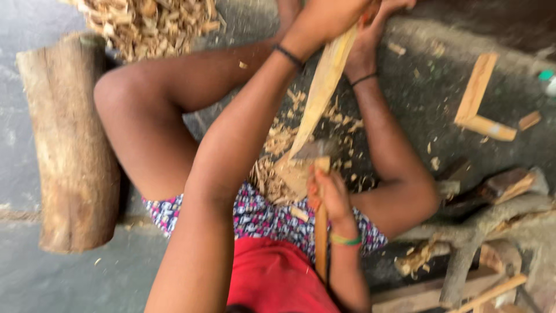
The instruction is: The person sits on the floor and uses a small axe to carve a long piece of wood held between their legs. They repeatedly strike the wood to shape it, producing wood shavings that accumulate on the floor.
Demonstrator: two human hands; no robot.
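Grey concrete floor [46, 278]: the whole scene is set on it.

Thick, rough-barked brown log [63, 145]: laid upright in frame at the far left, well apart from the hands.

Heap of pale wood shavings [150, 23]: seen at the top left, beside the log's upper end.

Crooked grey branch pieces [492, 220]: stacked at the lower right.

Long pale wooden plank [324, 87]: stood slanted between the seated person's bent legs, its lower end resting among loose chips [278, 139] on the floor.

L-shaped light wooden offcut [478, 104]: laid flat at the upper right, well apart from the plank.

Hatchet with grey metal head and light wooden handle [313, 153]: the blurred head is met with the plank's lower end.

Left hand [333, 14]: fingers are wrapped closed about the plank's upper end, partly cut off by the frame edge.

Right hand [329, 194]: fingers are curled tight about the hatchet handle, just below the head; a green bangle is worn at the wrist.
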